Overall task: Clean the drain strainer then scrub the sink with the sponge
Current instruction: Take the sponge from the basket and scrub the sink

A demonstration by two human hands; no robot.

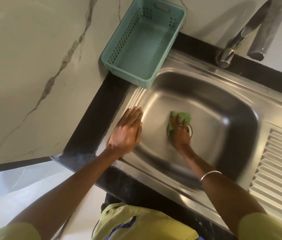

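Sponge pressed over the drain

Your right hand [180, 131] lies at the frame's centre on the sink [223, 104] floor, fingers spread flat on the green sponge [182, 116], which covers the drain ring [190, 130]. Your left hand [128, 129], fingers straight and together, rests on the sink's left rim. Upper centre, a teal basket [119, 54] sits beside the tap [232, 47]

The person wears a yellow-green shirt [136, 220] with short sleeves, and both forearms are bare. A dark blue line or trim runs across the front of the shirt. On the right wrist there is 1 thin silver bangle [210, 175]. On a finger of the right hand [180, 130] sits 1 thin ring [180, 125] of metal.
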